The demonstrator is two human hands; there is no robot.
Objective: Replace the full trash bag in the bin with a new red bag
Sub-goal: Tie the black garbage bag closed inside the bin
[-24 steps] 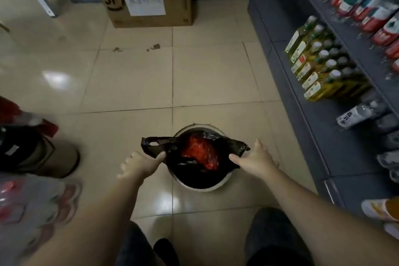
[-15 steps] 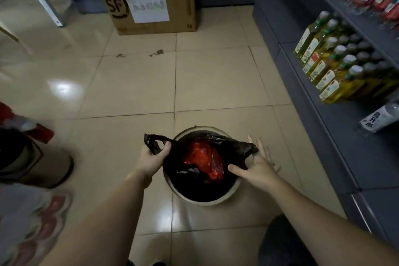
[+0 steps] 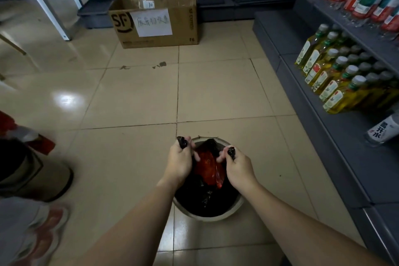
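Observation:
A round pale bin (image 3: 235, 208) stands on the tiled floor at lower centre. A black trash bag (image 3: 207, 198) lines it, with red plastic trash (image 3: 208, 167) showing at the top. My left hand (image 3: 180, 161) is closed around the bag's left handle, whose black end sticks out above my fist. My right hand (image 3: 238, 163) grips the right handle the same way. Both hands sit close together above the bin's far side, with the bag's mouth gathered between them. No new red bag is in view.
Dark shelving (image 3: 336, 136) with oil bottles (image 3: 332, 80) runs along the right. A cardboard box (image 3: 155, 21) with a paper note stands on the floor ahead. A dark cylindrical container (image 3: 32, 170) is at the left, and a metal leg (image 3: 43, 0) at upper left.
My hands moved inward from the bag's spread handles and closed on them, drawing the bag's mouth together over the bin. The camera view shifted downward and closer.

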